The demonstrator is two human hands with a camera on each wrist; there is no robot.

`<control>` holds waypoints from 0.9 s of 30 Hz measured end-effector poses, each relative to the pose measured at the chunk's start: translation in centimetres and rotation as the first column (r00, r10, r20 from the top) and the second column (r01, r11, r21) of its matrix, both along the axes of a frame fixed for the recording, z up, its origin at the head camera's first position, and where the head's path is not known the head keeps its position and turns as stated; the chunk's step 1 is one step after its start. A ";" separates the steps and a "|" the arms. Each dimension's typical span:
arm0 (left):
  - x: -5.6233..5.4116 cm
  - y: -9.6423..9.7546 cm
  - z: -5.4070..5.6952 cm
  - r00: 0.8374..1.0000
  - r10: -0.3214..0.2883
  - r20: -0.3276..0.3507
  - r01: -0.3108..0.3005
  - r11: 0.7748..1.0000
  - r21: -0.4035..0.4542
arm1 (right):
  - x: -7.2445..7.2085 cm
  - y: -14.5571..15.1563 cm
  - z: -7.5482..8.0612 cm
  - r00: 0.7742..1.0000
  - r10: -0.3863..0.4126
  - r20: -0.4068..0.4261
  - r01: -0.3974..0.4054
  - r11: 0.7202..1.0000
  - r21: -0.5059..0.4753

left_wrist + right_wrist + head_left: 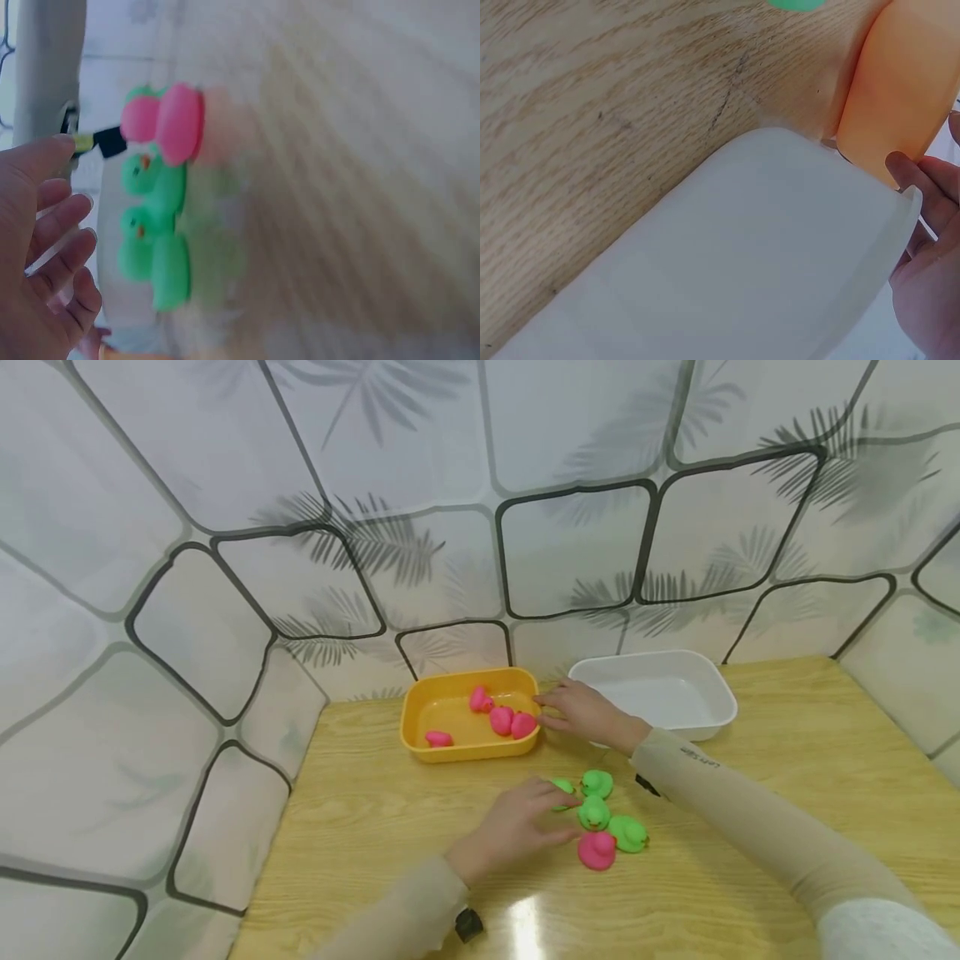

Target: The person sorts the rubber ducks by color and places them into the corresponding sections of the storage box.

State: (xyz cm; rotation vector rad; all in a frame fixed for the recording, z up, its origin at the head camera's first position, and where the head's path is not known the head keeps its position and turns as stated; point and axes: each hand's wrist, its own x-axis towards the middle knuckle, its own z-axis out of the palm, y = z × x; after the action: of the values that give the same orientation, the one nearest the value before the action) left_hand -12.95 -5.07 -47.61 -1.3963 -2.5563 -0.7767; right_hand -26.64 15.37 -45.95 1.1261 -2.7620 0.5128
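Observation:
Several green toy ducks [595, 812] and a pink toy duck [597, 851] are grouped on the table. My left hand [513, 822] is at their left side, fingers loosely bent and spread, partly covering one green duck [561, 793]. In the left wrist view the pink duck [178, 124] and green ducks [171, 270] stand beyond the fingers, which hold nothing. My right hand [588, 710] reaches to the right rim of a yellow tray [470, 752], fingers extended and nothing in its grasp. Inside that tray lie several pink ducks [501, 720].
A white tray [712, 720] stands to the right of the yellow one, partly behind my right hand and forearm. Both trays are at the back of the wooden table [360, 827], near the patterned wall [450, 560]. Another patterned wall rises at the left.

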 end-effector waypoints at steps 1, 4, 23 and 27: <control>0.2 0.4 -0.1 1.000 -0.006 0.004 0.006 1.000 -0.018 | 0.0 0.0 0.0 1.000 -0.001 0.002 0.001 1.000 0.000; 0.6 1.4 -0.5 1.000 -0.024 -0.001 0.024 0.996 -0.087 | 0.0 0.0 0.0 1.000 -0.001 0.004 0.001 1.000 0.001; 1.2 3.6 -1.5 0.993 -0.107 -0.059 0.088 0.961 -0.263 | -0.4 0.0 0.0 1.000 -0.007 -0.002 0.007 1.000 0.027; 1.5 3.4 -1.4 0.993 -0.098 -0.065 0.076 0.956 -0.284 | -0.4 0.0 -0.1 1.000 -0.006 0.001 0.006 1.000 0.024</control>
State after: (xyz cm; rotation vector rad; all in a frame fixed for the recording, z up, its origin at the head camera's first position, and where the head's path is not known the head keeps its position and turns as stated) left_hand -11.50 -1.63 -49.03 -1.5922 -2.6382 -0.3683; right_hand -27.02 15.41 -46.01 1.1221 -2.7795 0.4808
